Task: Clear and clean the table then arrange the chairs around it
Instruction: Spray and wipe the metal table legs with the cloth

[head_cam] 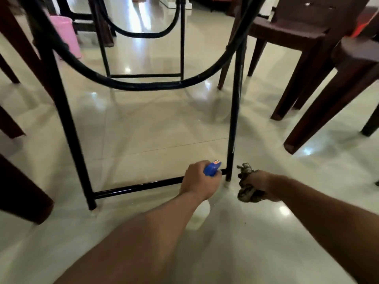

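Lower centre of the frame, head view: the left hand (200,181) has its fingers curled round the neck of a spray bottle (212,169), blue trigger head pointing away. The bottle's pale body shows blurred under the wrist, and I cannot tell how full it is. A pink bin (65,35) stands on the floor (153,130) at upper left, beyond the table; what it holds cannot be seen. The right hand (260,184), lower right of centre, is closed tight on a crumpled grey-brown rag (246,193), which bunches out past the fingers. The table (233,119) is seen from below, and only its black metal frame shows: thin tube legs with pale feet, curved braces, and a low crossbar (139,187) running just above the tiles. The bottle head is at the near right leg, where the crossbar joins it; the rag is just to the right of that leg. Dark brown chairs (307,58) crowd the upper right near the frame, and more dark chair legs (20,191) line the left edge. The tiles are glossy cream with glare spots.
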Available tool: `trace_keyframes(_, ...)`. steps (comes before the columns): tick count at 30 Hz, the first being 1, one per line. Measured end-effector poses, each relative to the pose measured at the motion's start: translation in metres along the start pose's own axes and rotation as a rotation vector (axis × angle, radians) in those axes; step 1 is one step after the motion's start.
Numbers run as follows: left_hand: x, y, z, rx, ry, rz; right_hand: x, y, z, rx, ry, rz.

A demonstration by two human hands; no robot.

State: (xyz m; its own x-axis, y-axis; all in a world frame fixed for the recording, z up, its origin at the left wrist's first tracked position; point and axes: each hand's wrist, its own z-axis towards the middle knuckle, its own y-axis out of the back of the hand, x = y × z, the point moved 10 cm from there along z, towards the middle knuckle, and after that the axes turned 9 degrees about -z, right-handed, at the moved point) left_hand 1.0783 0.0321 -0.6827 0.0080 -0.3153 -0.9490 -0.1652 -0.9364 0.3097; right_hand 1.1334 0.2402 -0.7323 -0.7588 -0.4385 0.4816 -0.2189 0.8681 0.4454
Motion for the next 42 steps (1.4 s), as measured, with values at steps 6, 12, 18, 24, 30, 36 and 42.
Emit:
trace_keyframes(6, 0.001, -0.035, 0.027, -0.064, 0.015, -0.055, 0.044, -0.011, 0.035, -0.149, 0.326, 0.454)
trace_keyframes(12, 0.001, -0.028, 0.046, -0.116, -0.036, -0.037, 0.038, -0.007, 0.070, -0.314, 0.400, 0.192)
trace_keyframes(18, -0.019, -0.032, 0.046, -0.151, -0.090, -0.066, 0.059, 0.005, 0.076, -0.247, 0.543, 0.016)
trace_keyframes(24, -0.038, -0.034, 0.046, -0.157, -0.107, -0.034, 0.063, -0.010, 0.059, -0.282, 0.522, 0.019)
trace_keyframes(30, -0.045, -0.026, 0.046, -0.172, -0.057, 0.089, 0.095, 0.021, 0.026, -0.470, 0.746, 0.210)
trace_keyframes(36, -0.058, -0.029, 0.042, -0.121, -0.075, 0.051, 0.072, -0.007, 0.061, -0.325, 0.508, 0.242)
trace_keyframes(42, -0.076, -0.032, 0.043, -0.076, -0.118, 0.013, 0.135, 0.037, -0.011, -0.483, 0.934, 0.316)
